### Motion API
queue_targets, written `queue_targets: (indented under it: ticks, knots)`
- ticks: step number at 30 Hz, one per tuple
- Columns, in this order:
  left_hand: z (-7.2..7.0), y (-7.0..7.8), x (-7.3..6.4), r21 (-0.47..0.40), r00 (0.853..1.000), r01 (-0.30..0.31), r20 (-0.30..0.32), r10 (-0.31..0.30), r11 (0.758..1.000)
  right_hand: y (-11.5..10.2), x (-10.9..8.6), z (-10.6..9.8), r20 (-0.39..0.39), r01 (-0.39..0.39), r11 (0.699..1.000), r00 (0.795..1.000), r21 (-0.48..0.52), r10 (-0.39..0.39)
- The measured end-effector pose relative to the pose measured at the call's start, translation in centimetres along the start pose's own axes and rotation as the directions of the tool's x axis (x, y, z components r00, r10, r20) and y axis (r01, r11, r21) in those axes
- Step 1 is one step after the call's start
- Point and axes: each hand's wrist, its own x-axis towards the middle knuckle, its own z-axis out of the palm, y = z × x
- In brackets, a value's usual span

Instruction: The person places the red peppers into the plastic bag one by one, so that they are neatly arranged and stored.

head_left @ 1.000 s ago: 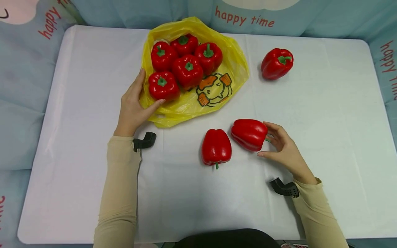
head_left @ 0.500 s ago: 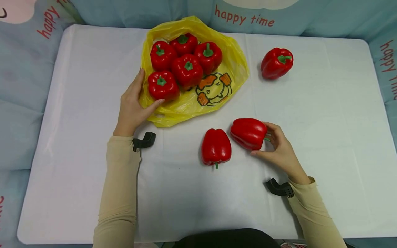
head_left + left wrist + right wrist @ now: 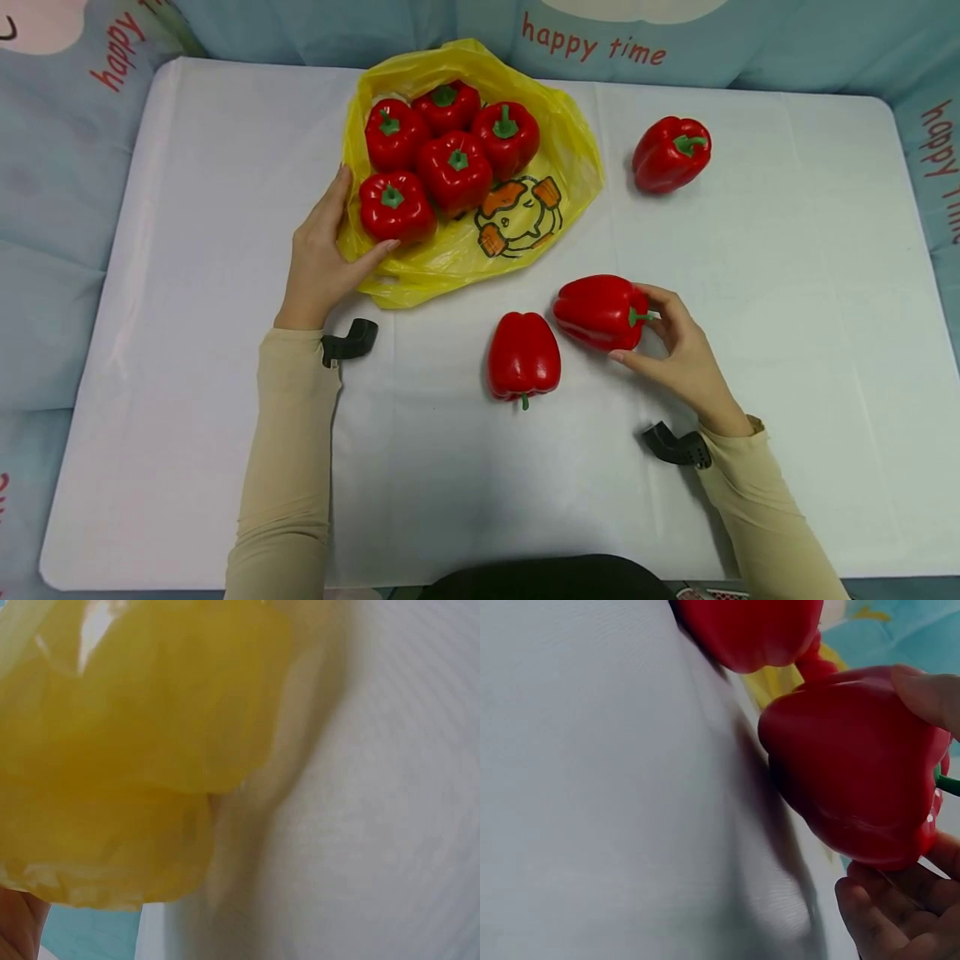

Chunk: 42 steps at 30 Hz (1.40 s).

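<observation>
In the head view, my right hand (image 3: 678, 354) grips a red bell pepper (image 3: 598, 312) by its stem end, thumb on the near side and fingers on the far side. The right wrist view shows that pepper (image 3: 855, 761) tilted, with a shadow on the cloth beneath it. My left hand (image 3: 318, 258) holds the left side of a yellow plastic bag (image 3: 450, 279), thumb over its near rim and fingers along the outside. Several red bell peppers (image 3: 453, 173) sit in the bag, stems up. In the left wrist view the bag (image 3: 135, 750) covers most of the hand.
Another red bell pepper (image 3: 523, 358) lies left of the held one, stem toward the person. A further pepper (image 3: 670, 156) lies at the back right of the white-covered table (image 3: 810, 333). Blue padded fabric (image 3: 750, 42) borders the table.
The right thumb has closed in on the pepper, and the pepper has tilted and moved slightly away from the person, its stem now showing more. The left hand and bag have stayed in place.
</observation>
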Motion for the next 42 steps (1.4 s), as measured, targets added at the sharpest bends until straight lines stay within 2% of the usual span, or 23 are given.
queue_targets:
  ticks: [6,13,17,29,36,42]
  knots:
    - [0.0,0.1,0.0,0.007,1.000,-0.004,-0.006,0.004,1.000,-0.4,0.8,-0.4,-0.015,0.028,1.000,0.999,0.005,-0.028]
    - [-0.1,0.0,-0.1,0.012,1.000,-0.011,-0.008,0.011,1.000,-1.4,2.3,-0.5,-0.029,0.106,0.994,0.994,0.034,-0.105]
    - [0.0,0.1,0.0,0.008,1.000,-0.020,-0.010,0.020,1.000,-2.3,3.1,-0.3,-0.028,0.115,0.993,0.993,0.017,-0.115]
    - [0.0,0.1,0.1,0.005,1.000,-0.013,-0.002,0.013,1.000,-3.9,5.2,0.8,0.040,0.180,0.984,0.983,-0.013,-0.179]
    - [0.0,0.1,0.1,0.009,1.000,-0.020,-0.005,0.020,1.000,-5.3,7.3,2.1,0.084,0.241,0.970,0.968,-0.017,-0.238]
    - [0.1,0.0,0.1,0.010,1.000,-0.024,-0.008,0.024,1.000,-6.1,9.1,3.3,0.132,0.244,0.969,0.963,-0.040,-0.237]
